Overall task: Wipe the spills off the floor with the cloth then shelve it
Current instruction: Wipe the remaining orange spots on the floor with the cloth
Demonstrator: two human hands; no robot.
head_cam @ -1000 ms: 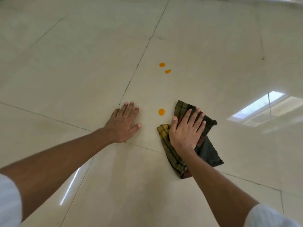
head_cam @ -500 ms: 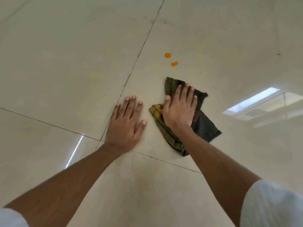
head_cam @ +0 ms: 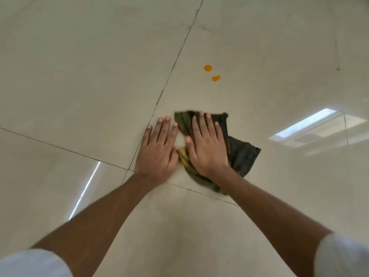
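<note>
A dark green and yellow checked cloth lies crumpled on the glossy beige tile floor. My right hand presses flat on top of it, fingers spread, covering its middle. My left hand rests flat on the bare tile just left of the cloth, thumb nearly touching its yellow edge. Two small orange spills lie ahead on the floor, a round one and an oval one, apart from the cloth's far edge.
Dark grout lines cross the floor and meet near my left wrist. A bright window reflection shines on the tiles at the right. No shelf is in view.
My right hand slid the cloth forward and left over the nearest orange spot, which no longer shows. The cloth now sits right beside my left hand.
</note>
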